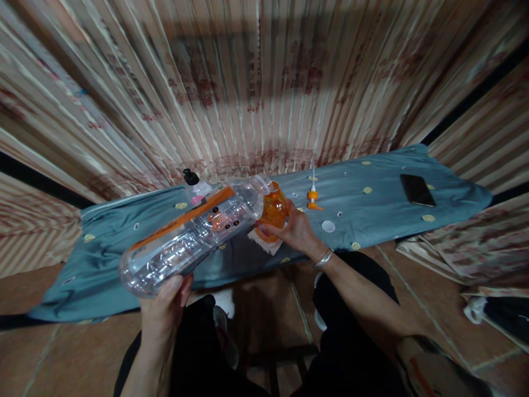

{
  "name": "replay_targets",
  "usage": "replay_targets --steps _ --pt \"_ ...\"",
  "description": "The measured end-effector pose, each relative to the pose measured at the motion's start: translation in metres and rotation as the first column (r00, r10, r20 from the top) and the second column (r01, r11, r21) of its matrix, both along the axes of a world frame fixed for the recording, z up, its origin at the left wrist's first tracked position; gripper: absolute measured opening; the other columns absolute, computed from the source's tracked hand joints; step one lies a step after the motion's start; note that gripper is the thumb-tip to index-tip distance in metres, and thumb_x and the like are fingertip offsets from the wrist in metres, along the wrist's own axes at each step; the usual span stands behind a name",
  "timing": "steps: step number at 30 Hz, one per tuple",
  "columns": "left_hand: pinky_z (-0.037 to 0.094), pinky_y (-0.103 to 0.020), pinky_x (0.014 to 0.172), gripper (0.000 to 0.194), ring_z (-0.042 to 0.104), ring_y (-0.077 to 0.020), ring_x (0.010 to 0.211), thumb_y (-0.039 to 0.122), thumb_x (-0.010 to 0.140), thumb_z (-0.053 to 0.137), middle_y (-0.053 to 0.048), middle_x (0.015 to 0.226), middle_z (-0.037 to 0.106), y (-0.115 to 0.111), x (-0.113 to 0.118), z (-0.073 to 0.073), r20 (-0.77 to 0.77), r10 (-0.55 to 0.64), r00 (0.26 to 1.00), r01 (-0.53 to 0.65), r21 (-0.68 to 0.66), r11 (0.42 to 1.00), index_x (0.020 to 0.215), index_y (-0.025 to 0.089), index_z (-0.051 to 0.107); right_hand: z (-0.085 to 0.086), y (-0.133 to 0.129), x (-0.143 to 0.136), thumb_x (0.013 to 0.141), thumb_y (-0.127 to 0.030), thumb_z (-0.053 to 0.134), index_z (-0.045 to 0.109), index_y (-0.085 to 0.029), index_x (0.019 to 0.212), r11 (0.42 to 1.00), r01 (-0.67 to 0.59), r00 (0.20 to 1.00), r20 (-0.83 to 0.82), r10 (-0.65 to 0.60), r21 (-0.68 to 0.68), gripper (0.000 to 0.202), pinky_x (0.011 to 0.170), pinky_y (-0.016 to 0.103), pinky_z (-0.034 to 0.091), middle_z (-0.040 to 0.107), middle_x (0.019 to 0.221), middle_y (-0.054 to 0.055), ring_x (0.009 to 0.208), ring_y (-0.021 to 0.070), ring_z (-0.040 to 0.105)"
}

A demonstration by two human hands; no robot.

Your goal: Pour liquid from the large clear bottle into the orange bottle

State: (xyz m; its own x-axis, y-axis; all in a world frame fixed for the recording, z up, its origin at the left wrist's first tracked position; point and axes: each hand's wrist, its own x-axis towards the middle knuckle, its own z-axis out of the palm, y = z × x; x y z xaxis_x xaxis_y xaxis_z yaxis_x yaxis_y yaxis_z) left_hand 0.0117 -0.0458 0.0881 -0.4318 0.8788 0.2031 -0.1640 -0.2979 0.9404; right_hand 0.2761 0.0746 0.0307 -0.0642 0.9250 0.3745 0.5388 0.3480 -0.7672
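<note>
Holding: left hand (165,306) clamps one clear plastic bottle (194,234) (tilted, neck toward jar).
Right hand (295,229): closed around one orange jar (275,209) on the blue cloth (372,215).
Nearby: one phone (417,189), one white cap (328,226).

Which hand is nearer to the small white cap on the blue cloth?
Right. The right hand holds the orange bottle just left of the white cap; the left hand is far off.
</note>
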Motion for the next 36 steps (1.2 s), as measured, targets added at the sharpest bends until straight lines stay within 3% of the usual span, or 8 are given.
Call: replay_targets --steps 6,10,18,36 --pt "0.021 -0.018 0.029 0.046 0.038 -0.006 0.037 0.043 0.061 0.096 0.002 0.062 0.06 -0.001 -0.001 0.0003 0.004 0.01 1.0 -0.01 -0.012 1.0 0.088 0.017 0.07 0.0022 -0.0002 0.0001 0.074 -0.047 0.095 0.063 -0.022 0.129 1.0 -0.013 1.0 0.01 0.013 -0.021 0.069 0.089 0.046 0.068 0.084 0.116 0.012 0.105 0.0347 0.082" --pt "0.024 -0.018 0.029 0.051 0.043 -0.0065 0.038 0.041 0.062 0.098 0.0 0.07 0.065 -0.0015 -0.0054 -0.0016 -0.006 -0.037 0.999 0.037 -0.027 0.999 0.1 0.018 0.072 0.0028 -0.0004 0.0003 0.073 -0.046 0.096 0.063 -0.022 0.128 1.0 -0.01 1.0 0.01 0.01 -0.017 0.068 0.088 0.045 0.068 0.084 0.116 0.012 0.106 0.0348 0.082" --pt "0.021 -0.017 0.029 0.049 0.036 -0.0058 0.036 0.046 0.06 0.096 0.005 0.057 0.055 -0.0004 0.0019 0.002 -0.02 0.021 1.0 -0.022 -0.018 1.0 0.086 0.018 0.066 0.0008 0.0002 -0.0001 0.073 -0.046 0.096 0.062 -0.021 0.128 1.0 -0.009 1.0 0.005 0.01 -0.01 0.07 0.086 0.043 0.067 0.084 0.113 0.011 0.103 0.0336 0.083" --pt "0.023 -0.017 0.029 0.048 0.036 -0.0064 0.036 0.046 0.062 0.094 0.005 0.054 0.055 -0.0005 0.0006 0.0003 -0.048 0.023 0.999 -0.025 -0.026 0.999 0.092 0.018 0.069 -0.0009 0.0011 0.0003 0.072 -0.046 0.097 0.061 -0.019 0.132 1.0 0.001 1.0 0.003 -0.001 -0.014 0.075 0.089 0.045 0.068 0.084 0.116 0.013 0.106 0.0355 0.083"
